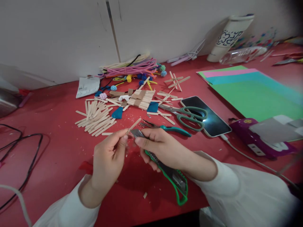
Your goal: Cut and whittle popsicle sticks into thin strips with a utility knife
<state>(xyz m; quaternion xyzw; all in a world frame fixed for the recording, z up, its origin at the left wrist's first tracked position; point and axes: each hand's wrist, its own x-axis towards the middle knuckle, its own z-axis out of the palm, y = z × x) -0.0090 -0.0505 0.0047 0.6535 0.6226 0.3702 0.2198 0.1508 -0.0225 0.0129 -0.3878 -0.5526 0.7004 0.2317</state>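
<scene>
My left hand (109,157) pinches a short wooden craft stick (133,125) between thumb and fingers, just above the red table (59,148). My right hand (159,147) grips a green utility knife (174,179), and its blade tip (137,133) touches the stick near my left fingertips. Both hands are closed round what they hold. Small wood shavings lie on the table below them.
A pile of craft sticks (97,116), a glued stick panel (142,98), pipe cleaners (134,67) and pom-poms lie beyond. Green scissors (190,116) rest on a phone (205,116). Teal pliers (169,127), coloured paper (251,88), a purple glue gun (258,137) and black cables (26,151) are nearby.
</scene>
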